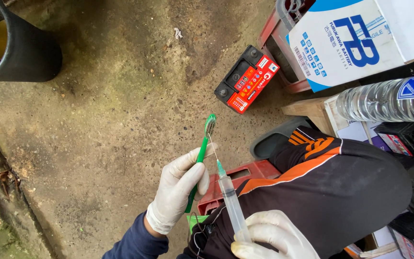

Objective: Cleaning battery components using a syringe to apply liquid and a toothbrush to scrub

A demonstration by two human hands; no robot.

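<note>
From here I see my left hand [178, 189], gloved white, clenched around the handle of a green toothbrush [201, 156] whose bristled head points up and away from me. My right hand [271, 237], also gloved, grips the barrel of a clear syringe [231, 201] low down near the plunger end, needle aimed at the brush head. The needle tip sits right at the bristles, touching or just short of them; I cannot tell which. The main risk, as I judge it, is the needle: it runs just beside my left fingers, so a slip of either hand could prick the glove. A hard squeeze could also spray liquid past the bristles onto my dark trouser knee [331, 187] or the concrete floor [111, 120]. The brush sits left of and slightly beyond the syringe, both held above a red crate [255, 172]. Farther off to the right, a small red and black battery [247, 79] lies on the floor, well apart from my hands.
</note>
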